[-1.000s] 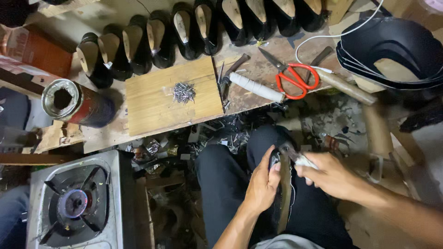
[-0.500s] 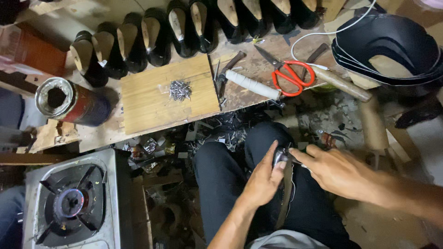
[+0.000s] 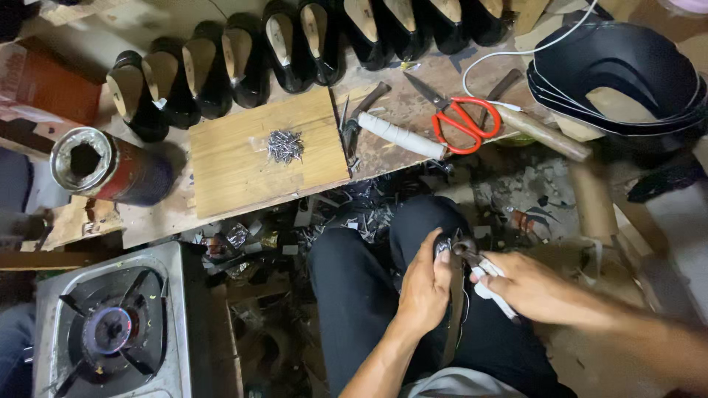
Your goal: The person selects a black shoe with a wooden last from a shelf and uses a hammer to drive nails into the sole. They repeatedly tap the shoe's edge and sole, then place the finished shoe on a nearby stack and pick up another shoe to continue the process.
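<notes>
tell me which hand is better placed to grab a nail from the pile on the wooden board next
Left, probably. The left hand only steadies the shoe on the lap and lies on the side of the nails. The right hand grips the pincers.

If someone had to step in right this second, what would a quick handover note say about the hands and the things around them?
Left hand: grips a dark shoe piece upright on the lap.
Right hand: holds pincers with a white-wrapped handle, the tip at the top edge of the shoe piece.
On the bench: small nails heaped on a wooden board, red scissors, a row of black shoes on lasts.
How far the pulling has got cannot be told.
</notes>
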### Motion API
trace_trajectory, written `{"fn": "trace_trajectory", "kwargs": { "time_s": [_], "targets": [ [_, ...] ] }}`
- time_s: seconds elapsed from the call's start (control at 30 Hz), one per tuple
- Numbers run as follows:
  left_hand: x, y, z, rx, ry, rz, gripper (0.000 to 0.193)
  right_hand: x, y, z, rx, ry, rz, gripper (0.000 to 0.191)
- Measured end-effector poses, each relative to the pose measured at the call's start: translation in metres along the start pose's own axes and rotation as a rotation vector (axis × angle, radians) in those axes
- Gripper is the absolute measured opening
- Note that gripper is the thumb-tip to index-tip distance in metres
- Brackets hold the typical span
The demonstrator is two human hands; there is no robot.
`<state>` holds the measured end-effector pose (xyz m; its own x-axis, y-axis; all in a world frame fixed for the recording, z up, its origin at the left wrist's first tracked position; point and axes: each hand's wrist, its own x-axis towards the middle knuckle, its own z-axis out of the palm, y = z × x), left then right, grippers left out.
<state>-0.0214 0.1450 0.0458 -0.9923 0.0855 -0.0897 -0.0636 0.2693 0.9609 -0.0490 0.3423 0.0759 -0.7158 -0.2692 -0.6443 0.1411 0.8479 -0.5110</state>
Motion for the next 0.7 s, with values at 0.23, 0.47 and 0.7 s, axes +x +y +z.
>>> {"fn": "trace_trajectory", "kwargs": {
  "time_s": [0.23,0.47,0.7],
  "targets": [
    [-0.001,-0.011,-0.004,-0.034,-0.124,0.028,0.055,-0.012,-0.018,-0.027,-0.511,0.085,-0.294,0.073],
    [0.014,-0.033,-0.011,-0.567,-0.220,-0.151,0.054,-0.003,-0.010,0.045,-0.295,0.447,-0.225,0.069],
    [0.001,-0.003,-0.004,-0.012,-0.028,-0.033,0.048,0.004,0.010,0.031,0.137,0.122,0.007,0.025]
  ]
}}
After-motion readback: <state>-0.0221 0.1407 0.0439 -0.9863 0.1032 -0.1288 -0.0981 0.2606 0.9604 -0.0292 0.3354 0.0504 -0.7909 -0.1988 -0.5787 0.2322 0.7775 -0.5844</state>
